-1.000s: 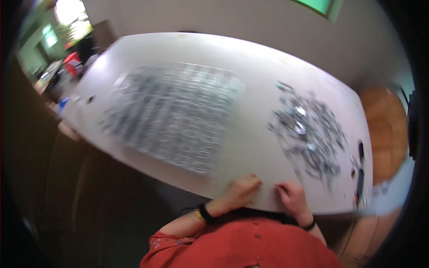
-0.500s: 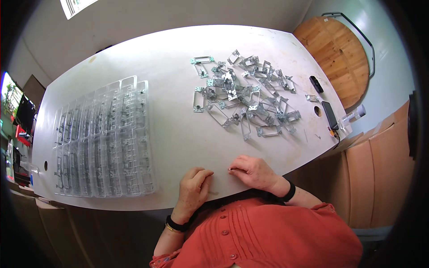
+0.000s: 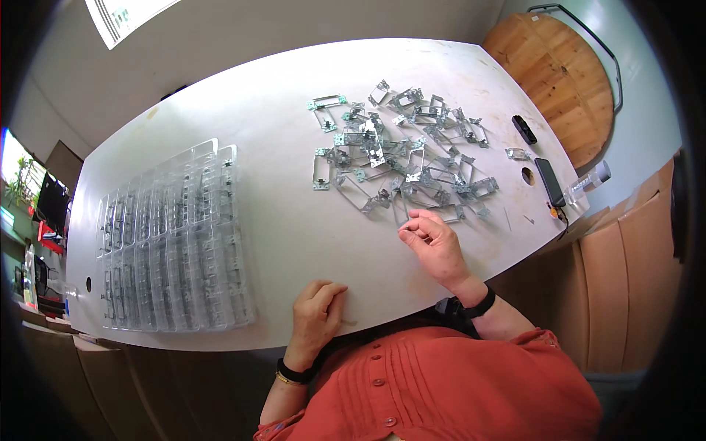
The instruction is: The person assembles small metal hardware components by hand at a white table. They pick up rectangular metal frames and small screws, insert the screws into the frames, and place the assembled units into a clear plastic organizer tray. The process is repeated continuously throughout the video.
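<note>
A pile of silvery metal frames [image 3: 375, 143] with small brackets lies across the middle right of the white table. At its near edge is my right hand [image 3: 435, 248], thumb and forefinger pinched together beside the end of a thin rectangular metal frame [image 3: 396, 208]. Whether the pinch holds that frame or some smaller thing is hidden by the fingers. My left hand [image 3: 316, 312] rests on the table's near edge with its fingers curled and thumb against them; what is inside, if anything, does not show.
Stacked clear plastic trays [image 3: 173, 253] with metal parts in their slots stand on the left. Along the right edge lie a black phone [image 3: 548, 182], a black oblong object [image 3: 524, 129], a clear bottle [image 3: 590, 178] and one separate metal part [image 3: 517, 153]. The table [image 3: 287, 220] has cable holes.
My right hand has moved forward and right, from beside my left hand to the near edge of the pile. The left hand stays about where it was, still curled.
</note>
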